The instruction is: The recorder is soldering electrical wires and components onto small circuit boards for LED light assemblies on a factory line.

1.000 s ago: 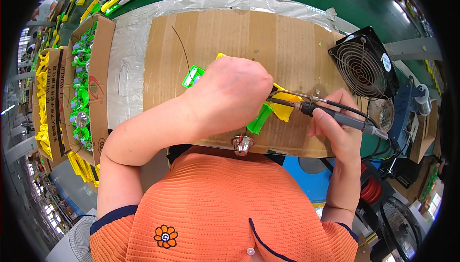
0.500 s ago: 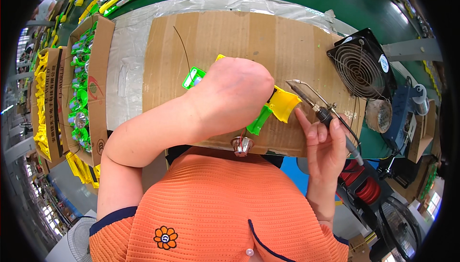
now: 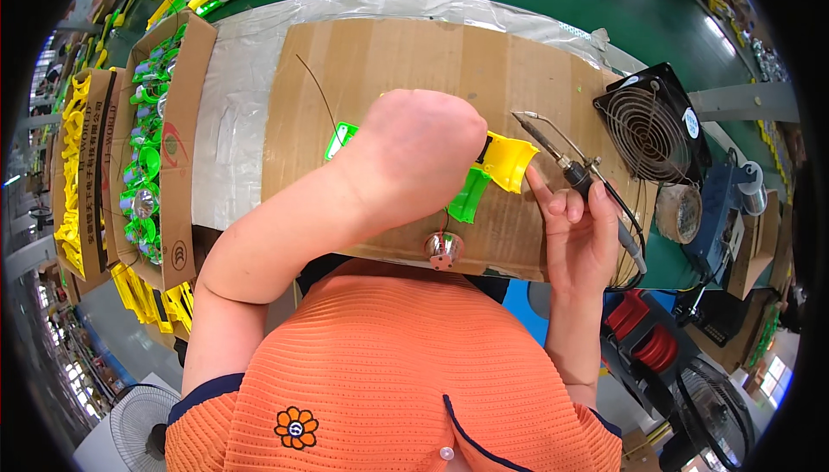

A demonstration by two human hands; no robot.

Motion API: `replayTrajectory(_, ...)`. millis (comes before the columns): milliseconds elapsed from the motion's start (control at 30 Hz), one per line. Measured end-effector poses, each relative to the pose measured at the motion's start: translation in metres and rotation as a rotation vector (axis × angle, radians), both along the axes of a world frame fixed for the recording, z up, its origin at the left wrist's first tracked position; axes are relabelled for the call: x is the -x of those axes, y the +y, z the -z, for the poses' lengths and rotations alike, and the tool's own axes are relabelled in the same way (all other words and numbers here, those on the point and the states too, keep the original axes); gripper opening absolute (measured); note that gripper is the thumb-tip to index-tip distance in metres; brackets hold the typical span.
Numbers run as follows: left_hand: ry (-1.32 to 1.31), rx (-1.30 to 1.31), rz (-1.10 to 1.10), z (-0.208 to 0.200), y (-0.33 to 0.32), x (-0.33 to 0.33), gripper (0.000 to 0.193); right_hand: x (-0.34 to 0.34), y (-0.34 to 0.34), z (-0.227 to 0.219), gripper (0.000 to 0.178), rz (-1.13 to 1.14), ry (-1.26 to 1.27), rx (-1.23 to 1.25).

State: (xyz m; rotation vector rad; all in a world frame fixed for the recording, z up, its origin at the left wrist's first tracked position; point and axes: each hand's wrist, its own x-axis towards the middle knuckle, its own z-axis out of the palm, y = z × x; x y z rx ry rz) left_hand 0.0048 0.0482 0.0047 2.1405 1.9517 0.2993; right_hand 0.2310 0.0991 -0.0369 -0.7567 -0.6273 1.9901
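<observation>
My left hand (image 3: 423,148) is closed over a flashlight housing of yellow and green plastic, its back toward me and its fingers hidden. Right of that fist stick out the yellow shell piece (image 3: 509,161) and a green piece (image 3: 469,196). Beyond the wrist's left side shows a green frame (image 3: 342,139) with a thin dark wire rising from it. A shiny reflector cup (image 3: 445,249) hangs on thin wires at the cardboard's near edge. My right hand (image 3: 579,221) grips a soldering iron (image 3: 577,175) with a thin metal tube alongside, tip pointing far left. Its index finger reaches near the yellow shell.
A cardboard sheet (image 3: 380,57) covers the work surface. At right stand a black fan (image 3: 652,122), a tape-like roll (image 3: 679,213) and a blue device (image 3: 721,204). Boxes at left hold green parts (image 3: 145,161) and yellow parts (image 3: 71,178).
The left hand and the housing parts have shifted slightly away from me, and the reflector has turned. My right hand with the soldering iron has moved slightly farther away too.
</observation>
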Motion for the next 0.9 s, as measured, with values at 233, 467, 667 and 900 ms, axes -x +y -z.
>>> replayTrajectory(233,0.158,-0.096,-0.200,-0.042,-0.040,0.013,0.028,-0.014,-0.017,-0.007,0.005,0.044,-0.042,-0.044)
replayTrajectory(467,0.260,-0.237,-0.415,-0.015,-0.069,0.060,0.017,-0.018,-0.036,-0.007,0.012,-0.065,-0.016,-0.069)
replayTrajectory(667,-0.323,-0.352,-0.007,-0.003,-0.072,0.045,0.023,-0.011,-0.044,-0.011,0.006,-0.153,-0.097,-0.110)
replayTrajectory(900,-0.263,-0.218,0.182,-0.001,-0.066,0.048,0.015,-0.008,-0.050,-0.018,0.018,-0.155,-0.262,-0.212)
